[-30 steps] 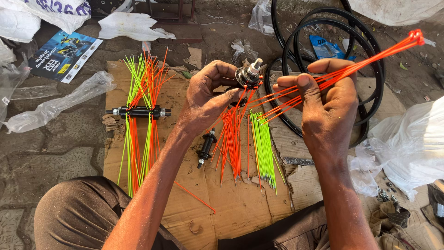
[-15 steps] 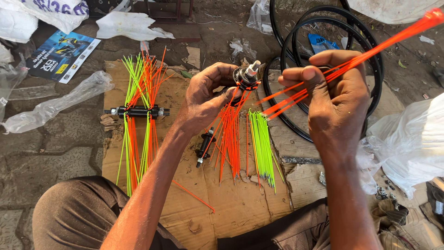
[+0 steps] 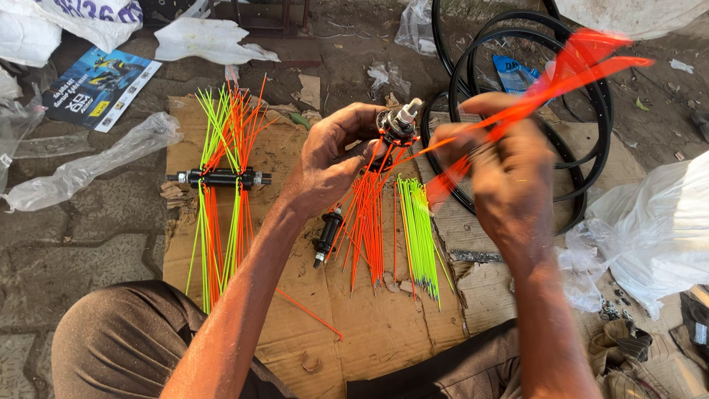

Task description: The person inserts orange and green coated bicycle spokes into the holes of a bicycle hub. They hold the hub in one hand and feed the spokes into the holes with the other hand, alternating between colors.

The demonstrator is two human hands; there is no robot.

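Blue leaflet upper left, beyond cardboard edge

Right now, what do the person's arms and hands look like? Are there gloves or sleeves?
Both arms are bare, with no sleeves in view. The left hand and right hand wear no gloves, rings or watch that I can see. The right hand is motion-blurred.

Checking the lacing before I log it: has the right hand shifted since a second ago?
Yes. The right hand with its orange spokes has swung up and rightward against the black rims.
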